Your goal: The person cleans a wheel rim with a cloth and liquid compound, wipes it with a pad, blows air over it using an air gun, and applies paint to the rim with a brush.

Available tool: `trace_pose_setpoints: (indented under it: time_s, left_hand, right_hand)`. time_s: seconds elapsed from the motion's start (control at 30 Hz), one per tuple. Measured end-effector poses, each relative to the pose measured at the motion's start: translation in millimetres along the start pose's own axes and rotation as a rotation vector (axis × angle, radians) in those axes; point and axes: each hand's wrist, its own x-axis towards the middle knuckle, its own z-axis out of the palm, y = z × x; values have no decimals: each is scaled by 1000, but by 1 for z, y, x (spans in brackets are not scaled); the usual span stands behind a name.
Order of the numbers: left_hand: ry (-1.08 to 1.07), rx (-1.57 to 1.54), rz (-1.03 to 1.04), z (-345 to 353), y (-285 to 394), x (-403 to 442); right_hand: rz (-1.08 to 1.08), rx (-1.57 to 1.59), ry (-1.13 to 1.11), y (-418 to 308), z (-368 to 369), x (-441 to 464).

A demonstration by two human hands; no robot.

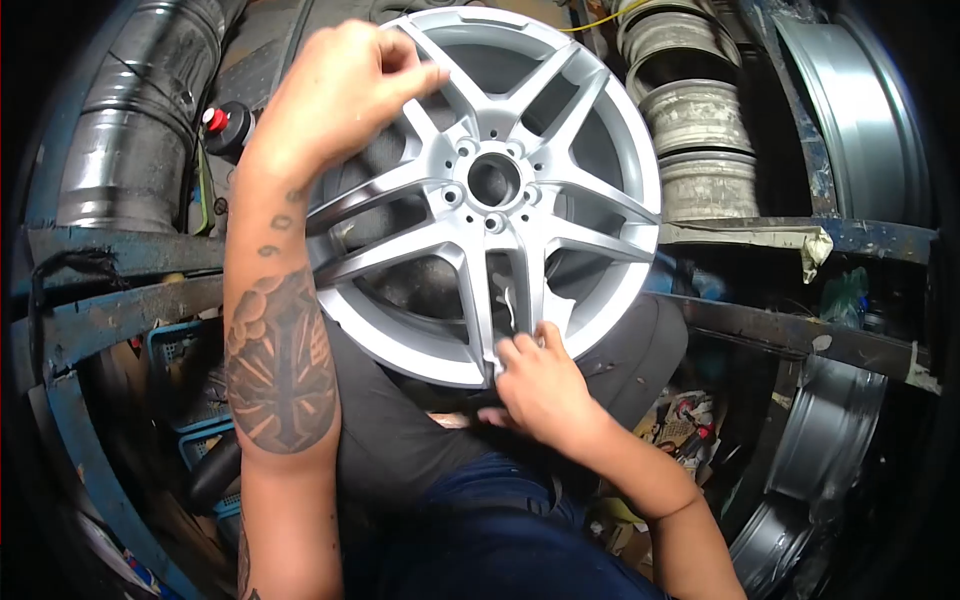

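Alloy wheel: we found the silver wheel (548, 203) between the two hands, face up above the dark trousers (385, 435), its far left edge by the left hand and its near edge by the right.
Left hand: the left hand (370, 85) was half curled over that far edge, a gap visible beside the thumb; we could not tell whether it touched the wheel or held anything.
Right hand: the right hand (540, 385) was curled closely at the outer end of a near spoke (475, 300); we could not tell what, if anything, its fingertips pinched.
Good practice: we judged that fingertip work at the spoke end called for a steady wheel, light, even pressure and fingers clear of the edge.
Surroundings: we noted stacked rims (705, 115) beyond and right of the right hand, and a red-capped bottle (232, 128) left of the left hand.
Lettering: we could read no brand or label on the wheel.
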Motion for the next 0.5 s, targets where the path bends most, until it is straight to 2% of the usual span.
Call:
trace_pose_setpoints:
  time_s: [0.1, 0.13, 0.17, 0.23, 0.33, 0.4, 0.5]
  left_hand:
    - [277, -119, -7, -1, -11, 9]
    - [357, -79, -85, -6, -4, 9]
    - [210, -36, -46, -33, -4, 0]
    - [425, -193, -337, -25, -16, 4]
    - [642, -427, -230, -36, -52, 17]
    - [654, -476, -299, -44, -58, 16]
    - [621, -547, -265, -42, -54, 9]
  right_hand:
    - [-1, 15, 113, 13, 21, 6]
    - [-10, 14, 114, 9, 18, 0]
    - [-25, 9, 112, 4, 9, -7]
    - [-37, 102, 92, 8, 5, -5]
    - [-27, 26, 158, 20, 23, 2]
    - [-55, 18, 102, 6, 5, -11]
    - [3, 79, 50, 14, 11, 6]
